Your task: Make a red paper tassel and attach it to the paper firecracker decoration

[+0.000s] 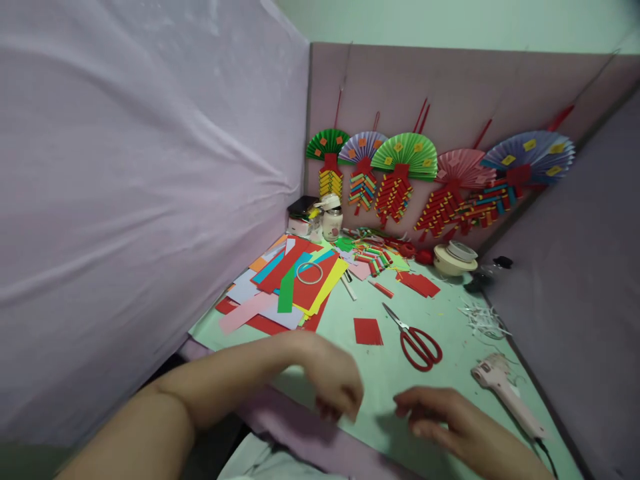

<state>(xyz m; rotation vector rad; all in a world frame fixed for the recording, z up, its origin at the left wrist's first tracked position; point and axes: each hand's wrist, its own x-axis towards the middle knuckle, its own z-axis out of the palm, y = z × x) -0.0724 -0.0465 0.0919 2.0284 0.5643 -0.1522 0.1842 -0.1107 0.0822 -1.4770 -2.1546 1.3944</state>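
Note:
My left hand (334, 375) is over the front edge of the table, its fingers curled downward. Whatever it may hold is hidden and blurred. Across a gap to the right, my right hand (445, 415) hovers low with thumb and fingers apart, nothing between them. Beyond both hands lies a small red paper square (367, 331) with a fringed edge. Scissors (419, 347) with red handles rest to the right of it, blades pointing away and to the left.
Coloured paper sheets (305, 293) and a white ring (310, 273) lie at left. A pink glue gun (507, 393) with a cord sits at right. Farther back are red paper pieces (420, 284), small rolled tubes (374, 259) and a bowl (453, 261). Paper fans (406, 155) hang behind.

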